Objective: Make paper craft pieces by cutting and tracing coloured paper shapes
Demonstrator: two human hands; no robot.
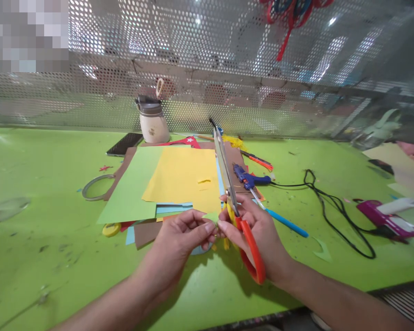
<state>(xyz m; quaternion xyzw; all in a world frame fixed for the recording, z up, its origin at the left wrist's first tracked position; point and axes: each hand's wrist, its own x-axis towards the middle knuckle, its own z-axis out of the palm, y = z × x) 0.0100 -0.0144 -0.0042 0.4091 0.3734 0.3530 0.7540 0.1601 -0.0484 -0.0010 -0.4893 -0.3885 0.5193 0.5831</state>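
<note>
Between the fingertips of my left hand (188, 234) is a small piece of light green paper (212, 216), pinched over the front of the table. My right hand (258, 227) grips a pair of scissors (251, 250) with orange handles, its long blades pointing up and away from me. The thumb and a finger of that hand also meet at the green piece. Something yellow (226, 243) hangs beside the scissors, partly hidden by the fingers. Just beyond lie stacked sheets, with a yellow sheet (182, 174) on top and a green sheet (131, 188) at its left.
A blue glue gun (251, 178) with a black cord lies to the right, near a blue pen-like stick (286, 222). Farther right is a magenta tool (386, 218). At the back stand a white bottle (154, 124) and a phone (124, 144), before a perforated metal screen (193, 59).
</note>
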